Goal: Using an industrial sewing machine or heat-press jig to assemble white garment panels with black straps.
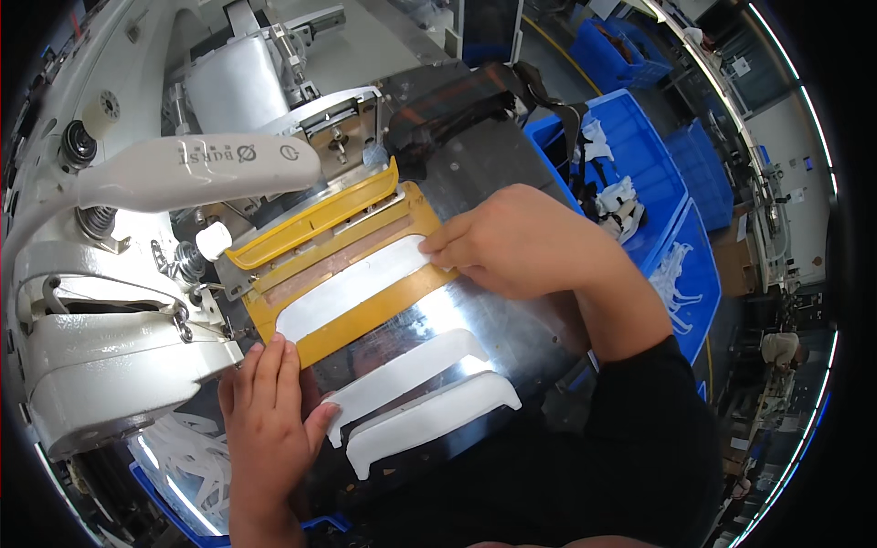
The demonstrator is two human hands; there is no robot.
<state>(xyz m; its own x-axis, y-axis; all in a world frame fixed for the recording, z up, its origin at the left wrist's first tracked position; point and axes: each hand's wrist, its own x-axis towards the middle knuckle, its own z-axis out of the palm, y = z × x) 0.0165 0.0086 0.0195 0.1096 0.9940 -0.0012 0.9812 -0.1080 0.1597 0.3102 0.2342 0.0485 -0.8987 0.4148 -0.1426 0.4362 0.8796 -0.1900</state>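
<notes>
A white curved strip (356, 286) lies in the long recess of a yellow sewing template (365, 330). My right hand (512, 245) is closed in a pinch at the strip's far right end, over the template's edge. My left hand (265, 406) is open, its fingers stretched out flat, with the fingertips at the template's near left corner. The thumb reaches toward the tip of a loose white strip (402, 373) on the shiny table. In front of that lies a stack of similar white curved pieces (429, 422). The template's raised yellow flap (315, 219) stands along its far side.
A white sewing machine (110, 356) takes up the left, with a pale lamp head (206, 172) above the work. Metal clamp parts (338, 137) stand behind the template. Blue crates (630, 137) with white and dark scraps are at the right. White offcuts (187, 457) hang at the lower left.
</notes>
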